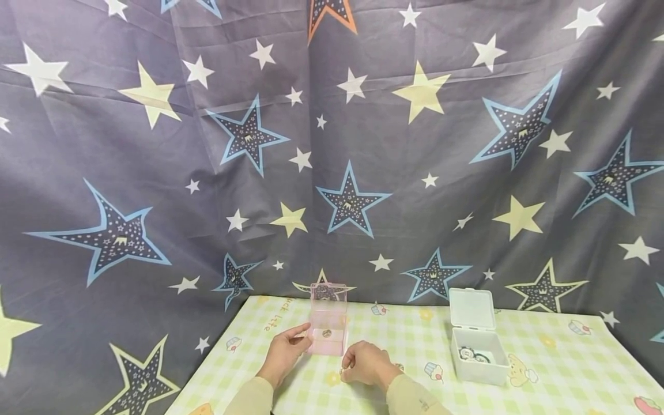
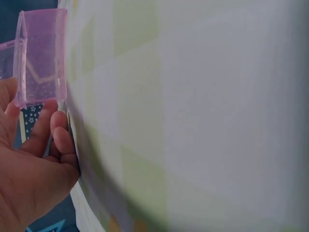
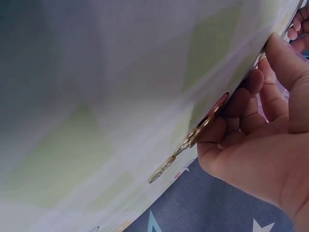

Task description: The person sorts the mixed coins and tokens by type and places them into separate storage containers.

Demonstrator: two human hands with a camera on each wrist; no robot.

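A clear pink plastic box [image 1: 329,347] with its lid raised stands on the table, a small round gold-coloured piece [image 1: 327,333] inside. My left hand [image 1: 285,353] grips the box's left side with thumb and finger; the left wrist view shows the box [image 2: 42,55] above the hand [image 2: 41,164]. Just in front of the box, low over the cloth, my right hand [image 1: 367,363] pinches a small gold-coloured piece [image 1: 343,370], mostly hidden by the fingertips. Beneath that hand's curled fingers [image 3: 236,104], a gold-coloured ornament with linked round parts [image 3: 186,141] lies on the cloth.
To the right stands a white box [image 1: 479,363] with its lid up, holding a few black-and-white round items [image 1: 473,355]. A green-and-white checked cloth [image 1: 415,397] covers the table. Behind it hangs a dark curtain [image 1: 363,138] printed with stars.
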